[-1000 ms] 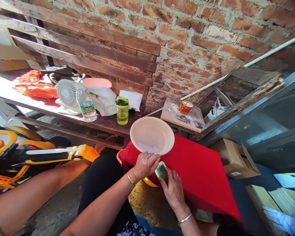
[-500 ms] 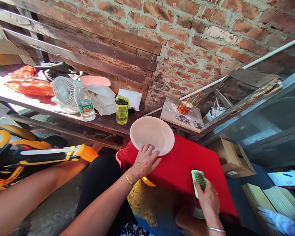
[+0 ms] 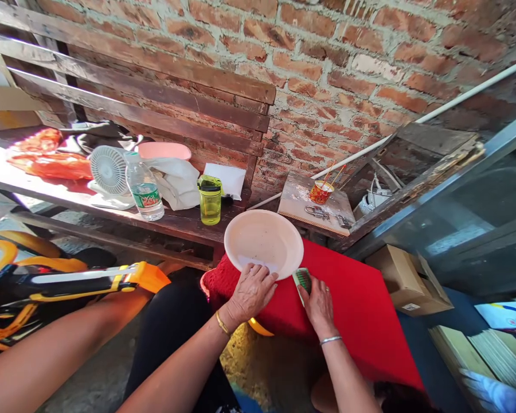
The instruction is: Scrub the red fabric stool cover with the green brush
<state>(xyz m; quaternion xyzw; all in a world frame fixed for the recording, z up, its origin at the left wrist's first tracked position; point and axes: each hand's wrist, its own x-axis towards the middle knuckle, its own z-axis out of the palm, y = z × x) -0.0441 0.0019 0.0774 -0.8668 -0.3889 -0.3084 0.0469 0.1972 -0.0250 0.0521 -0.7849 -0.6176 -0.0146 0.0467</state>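
A pale plastic basin (image 3: 264,232) rests tilted toward me on the red cloth (image 3: 348,310). My left hand (image 3: 250,291) is at its near rim, fingers bent over the edge and into the basin, closed on the rim. A whitish patch shows inside by those fingertips; I cannot tell what it is. My right hand (image 3: 319,307) grips a light green scrub brush (image 3: 301,278) with darker green bristles, held close to the basin's right side. Part of the brush is hidden by the fingers.
Behind, a wooden bench (image 3: 180,221) holds a water bottle (image 3: 144,192), a yellow-green cup (image 3: 210,201) and a small fan (image 3: 108,169). A board (image 3: 294,195) carries a red pot (image 3: 321,192) and padlocks. To the right stands a cardboard box (image 3: 406,281).
My right hand has carried the brush leftward and away from me, close to the basin. My left hand stays at the rim. The view has shifted slightly.
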